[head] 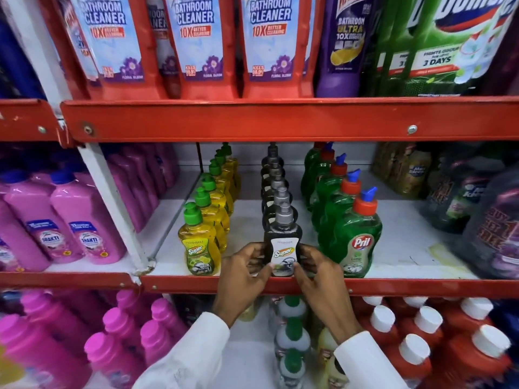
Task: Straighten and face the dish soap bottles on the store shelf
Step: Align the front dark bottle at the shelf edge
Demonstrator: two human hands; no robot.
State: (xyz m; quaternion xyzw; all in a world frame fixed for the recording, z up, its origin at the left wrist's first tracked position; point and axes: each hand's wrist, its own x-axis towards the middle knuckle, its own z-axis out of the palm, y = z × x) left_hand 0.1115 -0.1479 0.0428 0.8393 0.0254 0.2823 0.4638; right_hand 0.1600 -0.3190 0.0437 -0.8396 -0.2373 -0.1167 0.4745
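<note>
Both hands, left hand (243, 272) and right hand (317, 272), clasp the black bottle (283, 242).

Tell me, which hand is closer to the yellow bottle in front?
Left. The left hand is just right of the yellow bottle; the right hand is farther, past the black bottle.

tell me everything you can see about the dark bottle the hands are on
The dark bottle is a small dish soap bottle, seemingly clear plastic with near-black liquid, a grey push-pull cap and a white front label reading "Super". It stands upright at the front edge of the middle shelf, label facing out, heading a single-file row of identical bottles. The left hand and right hand grip its lower sides.
</note>
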